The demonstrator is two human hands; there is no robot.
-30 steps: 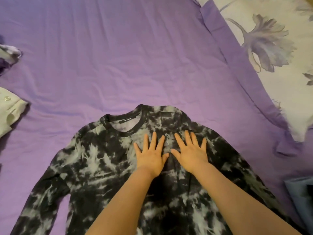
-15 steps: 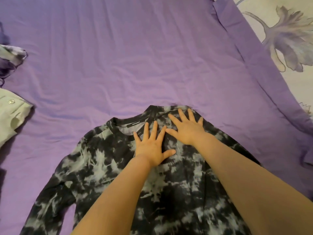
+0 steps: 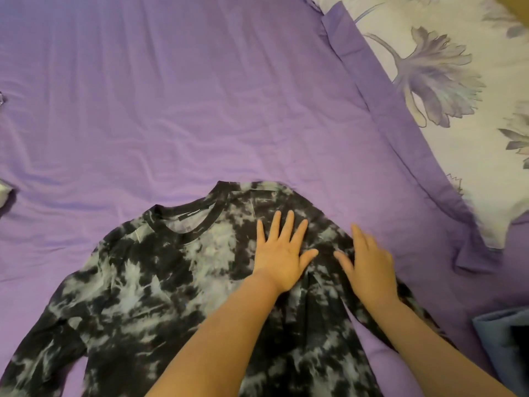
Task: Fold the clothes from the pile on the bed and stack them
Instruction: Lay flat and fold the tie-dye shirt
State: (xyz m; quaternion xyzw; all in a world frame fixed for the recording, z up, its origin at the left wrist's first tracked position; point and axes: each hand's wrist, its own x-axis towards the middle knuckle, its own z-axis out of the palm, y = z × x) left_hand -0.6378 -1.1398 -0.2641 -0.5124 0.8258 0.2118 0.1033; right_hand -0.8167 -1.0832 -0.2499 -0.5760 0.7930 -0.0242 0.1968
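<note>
Your right hand (image 3: 369, 263) has slid off toward the sleeve, fingers flat, holding nothing.
Left hand (image 3: 279, 250), fingers spread, pins the black-and-white tie-dye cotton shirt (image 3: 160, 287); uneven smoothing could bunch it.

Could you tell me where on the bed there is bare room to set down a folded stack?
The purple bedsheet lies bare beyond the collar of the black-and-white tie-dye shirt, left of the floral pillowcase. The near side is crowded by the shirt, both hands and a blue garment.
</note>
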